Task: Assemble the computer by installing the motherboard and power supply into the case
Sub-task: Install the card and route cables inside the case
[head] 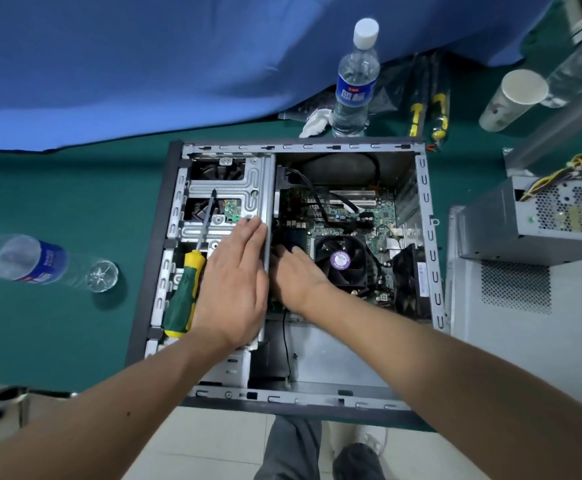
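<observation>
Left hand (236, 285) lies flat, fingers straight and together, palm down on the metal drive cage (227, 188) at its right edge; it grips nothing. My right hand (294, 275) reaches down into the gap between that cage edge and the CPU cooler fan (341, 259), fingertips touching or nearly touching the motherboard (348, 216). Its fingers are partly hidden behind the cage wall, so I cannot tell how far they are curled or whether they hold anything.

Computer case (431, 237) lies on its side, open face up, on the green table (75, 202), with its near edge overhanging the table rim. Motherboard sits inside the case on the right, fan on top, black cables running across its far part. Near compartment of the case, below my right forearm, shows bare metal floor and one thin black wire.

Green-and-yellow screwdriver (185, 289) rests on the drive cage just left of my left hand, tip pointing away from me.

Power supply (539, 216) stands outside the case, to the right, on top of the detached side panel (511, 341), yellow and black wires sprouting from its far corner.

One water bottle (40, 259) lies on its side to the left. Farther back: an upright water bottle (355, 77), crumpled tissue (315, 123) touching its base, a paper cup (511, 98), and blue cloth (144, 57).
</observation>
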Demonstrator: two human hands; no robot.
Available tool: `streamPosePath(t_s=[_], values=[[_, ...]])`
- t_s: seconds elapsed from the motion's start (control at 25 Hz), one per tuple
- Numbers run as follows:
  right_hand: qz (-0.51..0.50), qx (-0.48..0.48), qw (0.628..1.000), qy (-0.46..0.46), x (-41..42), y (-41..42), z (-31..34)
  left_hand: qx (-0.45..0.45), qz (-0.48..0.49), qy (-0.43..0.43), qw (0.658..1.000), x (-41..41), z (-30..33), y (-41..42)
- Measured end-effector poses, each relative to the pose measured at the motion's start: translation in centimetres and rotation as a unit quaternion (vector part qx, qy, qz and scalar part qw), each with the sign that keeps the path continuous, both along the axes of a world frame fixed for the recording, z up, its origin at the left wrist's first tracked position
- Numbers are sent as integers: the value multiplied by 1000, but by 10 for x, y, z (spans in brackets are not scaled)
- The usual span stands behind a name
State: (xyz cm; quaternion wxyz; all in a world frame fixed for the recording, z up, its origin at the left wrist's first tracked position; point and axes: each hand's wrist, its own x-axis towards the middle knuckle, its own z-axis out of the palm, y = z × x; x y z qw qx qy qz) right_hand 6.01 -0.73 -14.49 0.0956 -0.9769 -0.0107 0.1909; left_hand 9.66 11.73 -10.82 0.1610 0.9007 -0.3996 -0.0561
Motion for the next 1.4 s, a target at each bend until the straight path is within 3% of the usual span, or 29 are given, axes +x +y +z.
streamPosePath(t_s=[0.16,0.24,0.4,0.56,0.6,0.68,0.76,0.8,0.96,1.12,1.24,1.4], values=[[36,-63,997,26,-4,3,18,5,-3,6,1000,3,7,3],[25,-24,999,3,-13,-2,32,8,-2,8,1000,5,6,4],[-159,28,984,-71,-22,-42,54,16,-3,22,1000,0,6,1],[-178,84,978,75,-9,-76,63,22,-3,24,999,-2,9,0],[-188,99,974,74,-7,-75,64,24,-3,25,999,-3,9,0],[-238,108,965,-31,-3,-70,68,26,0,22,999,-4,10,2],[-304,124,929,-168,6,-70,74,28,-1,16,999,-2,13,1],[-340,152,907,-195,17,-75,77,27,0,13,1000,0,13,1],[-421,273,861,-77,55,-82,74,30,-5,16,999,0,14,2],[-522,320,784,-101,74,-80,60,33,-4,10,999,2,16,0],[-539,294,784,-95,82,-83,59,40,-9,12,999,6,14,2],[-466,357,810,-5,73,-92,61,49,-13,29,998,6,16,6]])
